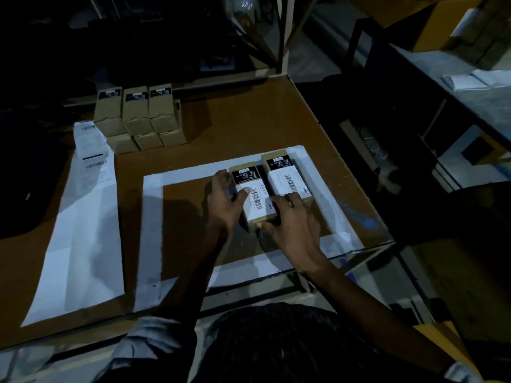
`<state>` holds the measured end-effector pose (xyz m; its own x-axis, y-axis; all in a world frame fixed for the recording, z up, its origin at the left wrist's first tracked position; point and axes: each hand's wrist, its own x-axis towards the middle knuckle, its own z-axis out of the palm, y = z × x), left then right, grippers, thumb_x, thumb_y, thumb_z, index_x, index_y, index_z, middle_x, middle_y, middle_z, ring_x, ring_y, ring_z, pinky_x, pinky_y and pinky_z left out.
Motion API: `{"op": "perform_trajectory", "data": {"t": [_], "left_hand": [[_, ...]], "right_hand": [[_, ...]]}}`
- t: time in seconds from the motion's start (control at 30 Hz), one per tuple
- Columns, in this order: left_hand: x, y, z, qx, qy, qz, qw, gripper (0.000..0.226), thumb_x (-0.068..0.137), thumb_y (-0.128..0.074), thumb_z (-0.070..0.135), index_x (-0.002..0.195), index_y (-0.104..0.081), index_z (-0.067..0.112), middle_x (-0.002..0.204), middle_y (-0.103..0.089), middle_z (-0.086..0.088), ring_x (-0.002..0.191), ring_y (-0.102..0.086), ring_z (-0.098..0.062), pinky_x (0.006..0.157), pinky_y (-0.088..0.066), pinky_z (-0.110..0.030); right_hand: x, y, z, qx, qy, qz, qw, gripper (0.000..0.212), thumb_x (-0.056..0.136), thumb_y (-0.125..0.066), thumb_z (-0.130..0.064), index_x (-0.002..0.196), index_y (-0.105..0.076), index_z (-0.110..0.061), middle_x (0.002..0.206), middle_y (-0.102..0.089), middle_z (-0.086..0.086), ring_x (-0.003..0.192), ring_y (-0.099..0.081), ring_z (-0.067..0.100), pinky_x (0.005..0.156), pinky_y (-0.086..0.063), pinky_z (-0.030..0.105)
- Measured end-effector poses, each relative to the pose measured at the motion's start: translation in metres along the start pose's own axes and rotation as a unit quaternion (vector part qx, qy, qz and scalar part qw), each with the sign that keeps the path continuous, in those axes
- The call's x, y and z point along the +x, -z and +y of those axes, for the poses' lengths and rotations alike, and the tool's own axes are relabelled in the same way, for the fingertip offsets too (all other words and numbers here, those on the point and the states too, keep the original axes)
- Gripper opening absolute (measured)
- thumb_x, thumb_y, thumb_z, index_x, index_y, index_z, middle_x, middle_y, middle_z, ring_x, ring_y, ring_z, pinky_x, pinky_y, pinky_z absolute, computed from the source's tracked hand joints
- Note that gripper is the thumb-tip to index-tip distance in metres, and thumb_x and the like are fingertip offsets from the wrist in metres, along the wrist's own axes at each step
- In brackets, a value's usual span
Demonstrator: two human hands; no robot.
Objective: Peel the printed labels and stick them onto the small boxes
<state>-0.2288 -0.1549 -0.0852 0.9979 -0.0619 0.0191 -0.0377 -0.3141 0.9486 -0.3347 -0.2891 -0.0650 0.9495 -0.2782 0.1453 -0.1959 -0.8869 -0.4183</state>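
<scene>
My left hand point(225, 200) and right hand point(287, 219) grip the near box point(253, 194) from either side; its white barcode label point(257, 201) is too blurred to read. A second labelled box point(287, 175) touches it, toward the table's point(249, 120) right edge. Unlabelled boxes point(138, 117) are stacked at the far left edge.
</scene>
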Motion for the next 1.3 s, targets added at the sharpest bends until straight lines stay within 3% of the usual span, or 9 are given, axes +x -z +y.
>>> {"op": "perform_trajectory", "data": {"t": [0.13,0.3,0.6,0.8,0.9,1.0,1.1,1.2,1.3], "left_hand": [[0.007,-0.007,0.008,0.0,-0.008,-0.017,1.0,0.064,0.09,-0.073,0.018,0.143,-0.037,0.018,0.137,-0.056,0.002,0.118,-0.055,-0.007,0.088,-0.049,-0.019],[0.008,-0.016,0.008,-0.029,-0.001,-0.033,0.999,0.062,0.092,-0.07,0.017,0.145,-0.036,0.018,0.14,-0.056,-0.003,0.124,-0.054,-0.009,0.097,-0.049,-0.023],[0.008,-0.007,0.004,-0.032,-0.001,-0.086,0.996,0.056,0.1,-0.056,0.014,0.151,-0.03,0.015,0.15,-0.048,-0.005,0.136,-0.044,-0.01,0.113,-0.038,-0.034],[0.031,0.032,-0.009,-0.021,0.013,-0.081,0.996,0.042,0.098,-0.061,0.025,0.137,-0.045,0.032,0.128,-0.066,0.004,0.121,-0.06,-0.013,0.102,-0.051,-0.048],[0.048,0.064,-0.014,0.01,0.0,-0.036,0.999,0.036,0.098,-0.061,0.026,0.132,-0.052,0.03,0.11,-0.07,0.005,0.108,-0.066,-0.014,0.09,-0.058,-0.045],[0.067,0.101,-0.02,0.015,-0.013,0.003,1.0,0.031,0.097,-0.063,0.024,0.127,-0.056,0.028,0.106,-0.072,0.002,0.102,-0.068,-0.015,0.089,-0.058,-0.045],[0.092,0.142,-0.03,0.048,-0.032,0.018,0.998,0.029,0.097,-0.063,0.024,0.125,-0.061,0.018,0.109,-0.072,-0.006,0.103,-0.068,-0.019,0.091,-0.057,-0.043],[0.121,0.179,-0.037,0.071,-0.056,0.031,0.995,0.01,0.096,-0.063,0.022,0.106,-0.062,0.022,0.101,-0.071,-0.005,0.102,-0.068,-0.025,0.09,-0.055,-0.041],[0.152,0.211,-0.05,0.095,-0.036,0.001,0.995,0.027,0.094,-0.062,0.025,0.119,-0.054,0.017,0.096,-0.068,-0.011,0.096,-0.067,-0.03,0.083,-0.057,-0.047]], "right_hand": [[0.007,0.004,0.01,-0.025,-0.008,0.01,1.0,0.047,0.08,-0.082,-0.038,0.123,-0.07,-0.024,0.134,-0.052,0.004,0.122,-0.051,0.03,0.087,-0.057,0.043],[0.016,0.008,0.015,-0.047,-0.009,0.028,0.998,0.041,0.077,-0.084,-0.038,0.114,-0.075,-0.023,0.13,-0.055,0.004,0.119,-0.046,0.031,0.085,-0.054,0.042],[0.025,0.012,0.004,-0.051,-0.044,-0.012,0.998,0.046,0.081,-0.082,-0.037,0.122,-0.07,-0.02,0.133,-0.055,0.008,0.121,-0.049,0.034,0.089,-0.053,0.043],[0.04,0.019,-0.026,-0.021,-0.039,-0.036,0.998,0.041,0.088,-0.074,-0.046,0.118,-0.073,-0.018,0.121,-0.064,0.01,0.108,-0.059,0.03,0.085,-0.052,0.037],[0.054,0.009,-0.053,0.04,-0.037,-0.05,0.997,0.039,0.088,-0.075,-0.046,0.116,-0.074,-0.019,0.114,-0.068,0.005,0.099,-0.065,0.025,0.083,-0.055,0.036],[0.075,-0.011,-0.082,0.076,-0.004,-0.086,0.993,0.032,0.089,-0.073,-0.044,0.114,-0.075,-0.024,0.105,-0.073,0.002,0.092,-0.067,0.019,0.077,-0.057,0.032],[0.103,-0.029,-0.116,0.129,0.015,-0.09,0.988,0.039,0.09,-0.074,-0.036,0.123,-0.071,-0.015,0.115,-0.072,0.007,0.104,-0.067,0.023,0.086,-0.055,0.033],[0.138,-0.048,-0.154,0.188,0.005,-0.085,0.979,0.046,0.091,-0.074,-0.03,0.133,-0.064,-0.014,0.128,-0.067,0.007,0.115,-0.063,0.025,0.09,-0.05,0.029],[0.176,-0.07,-0.19,0.237,-0.007,-0.077,0.968,0.059,0.093,-0.072,-0.028,0.146,-0.05,-0.014,0.139,-0.059,0.009,0.13,-0.051,0.026,0.098,-0.047,0.03]]}}
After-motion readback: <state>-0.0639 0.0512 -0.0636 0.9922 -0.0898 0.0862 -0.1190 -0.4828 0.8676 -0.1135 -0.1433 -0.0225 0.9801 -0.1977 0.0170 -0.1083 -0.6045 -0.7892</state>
